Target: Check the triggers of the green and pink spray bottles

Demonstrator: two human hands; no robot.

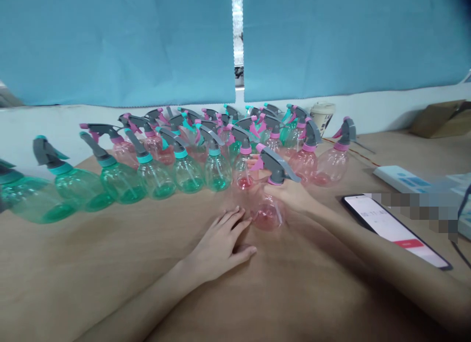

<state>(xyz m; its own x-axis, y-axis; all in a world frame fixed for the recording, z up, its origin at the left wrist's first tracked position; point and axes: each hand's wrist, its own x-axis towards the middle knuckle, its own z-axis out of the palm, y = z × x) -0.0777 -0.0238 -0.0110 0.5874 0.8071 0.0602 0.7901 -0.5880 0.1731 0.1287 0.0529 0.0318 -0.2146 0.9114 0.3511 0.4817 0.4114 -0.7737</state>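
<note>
My right hand (290, 195) is around the neck of a clear pink spray bottle (268, 217) with a grey and pink trigger head; some fingertips show behind the trigger. The bottle stands upright near the front of the group. My left hand (221, 241) lies palm down on the table, fingers apart, its fingertips close to that bottle's base. Just behind stands another pink bottle (244, 172). A row of green spray bottles (189, 175) with turquoise collars runs to the left.
More pink and green bottles crowd the back, with two pink ones (333, 163) at the right. A paper cup (323, 117) stands behind them. A lit phone (382, 219), a white device (401, 179) and a brown box (439, 118) are on the right of the wooden table (91, 263).
</note>
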